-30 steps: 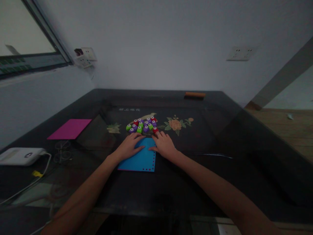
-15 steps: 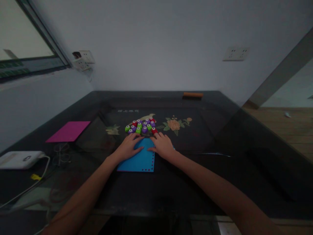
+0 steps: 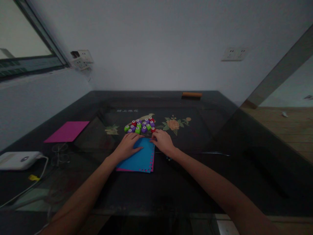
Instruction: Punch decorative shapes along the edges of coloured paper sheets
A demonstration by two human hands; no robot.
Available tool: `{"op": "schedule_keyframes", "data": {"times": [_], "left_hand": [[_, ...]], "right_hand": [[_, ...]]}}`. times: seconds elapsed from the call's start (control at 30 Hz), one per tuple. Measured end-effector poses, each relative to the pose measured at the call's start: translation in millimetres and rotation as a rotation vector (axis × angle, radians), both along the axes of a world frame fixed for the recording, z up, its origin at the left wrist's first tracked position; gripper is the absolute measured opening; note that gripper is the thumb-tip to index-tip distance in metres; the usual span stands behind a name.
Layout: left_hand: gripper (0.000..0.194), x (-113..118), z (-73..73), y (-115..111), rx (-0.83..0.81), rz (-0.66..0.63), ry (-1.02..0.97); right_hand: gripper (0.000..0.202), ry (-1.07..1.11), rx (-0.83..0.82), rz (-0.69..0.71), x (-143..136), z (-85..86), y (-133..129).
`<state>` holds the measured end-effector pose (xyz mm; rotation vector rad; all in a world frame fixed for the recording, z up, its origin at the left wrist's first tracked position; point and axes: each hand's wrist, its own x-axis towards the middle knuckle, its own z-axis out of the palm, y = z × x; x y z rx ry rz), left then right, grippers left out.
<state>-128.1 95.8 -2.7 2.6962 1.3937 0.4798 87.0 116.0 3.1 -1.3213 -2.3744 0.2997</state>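
A blue sheet (image 3: 137,158) with small holes along its right and bottom edges lies on the dark table before me. Under it a pink sheet (image 3: 152,165) peeks out at the right and bottom, so the two edges do not line up. My left hand (image 3: 127,146) rests on the blue sheet's left part with fingers stretched out. At the top right corner, my right hand (image 3: 162,142) has thumb and fingers pinched on the blue sheet. Whether the pink one is in that pinch too is hidden. Just beyond my hands are several red, green and purple toy pieces with eyes (image 3: 139,125).
To the left lie a loose pink sheet (image 3: 68,131), clear-looking glasses (image 3: 60,154) and a white power bank (image 3: 21,160) with a cable. Small beads or bits (image 3: 169,158) sit beside my right wrist. An orange-brown stick (image 3: 192,94) is by the wall.
The blue sheet has turned and shifted slightly left over the pink one, baring more pink. My right hand has gone from spread fingers to a pinch at the corner. My left hand has hardly moved.
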Motion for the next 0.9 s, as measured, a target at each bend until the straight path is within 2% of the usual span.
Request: {"op": "schedule_keyframes", "data": {"times": [0.13, 0.3, 0.37, 0.47, 0.5, 0.57, 0.67, 0.77, 0.9], "left_hand": [[0.042, -2, -1.6, 2, 0.023, 0.011, 0.001], [0.031, -8, 0.4, 5, 0.074, 0.031, -0.082], [0.031, -10, 3.2, 6, 0.114, 0.086, -0.190], [0.045, -11, 6.6, 7, 0.107, 0.229, -0.489], [0.053, -11, 7.3, 8, 0.046, 0.272, -0.615], [0.064, -11, 8.5, 9, -0.179, 0.332, -0.864], [0.066, -9, 11.9, 7, -0.577, 0.368, -1.127], [0.061, -4, 17.6, 1, -0.849, 0.340, -1.235], [0.060, 2, 21.8, -9, -1.035, 0.337, -1.264]], "right_hand": [[0.009, 0.088, -0.061, 0.000, 0, -1.9, 4], [0.010, 0.248, -0.182, 0.008, 1, -4.8, 9], [0.010, 0.320, -0.234, 0.019, 2, -3.4, 10], [0.010, 0.428, -0.300, 0.030, 5, 1.8, 13], [0.011, 0.458, -0.321, 0.028, 7, 4.1, 15], [0.013, 0.509, -0.362, 0.016, 12, 9.3, 19], [0.014, 0.559, -0.402, -0.006, 23, 18.8, 26], [0.013, 0.612, -0.413, -0.019, 36, 29.7, 33], [0.011, 0.719, -0.423, -0.013, 51, 42.9, 38]]}}
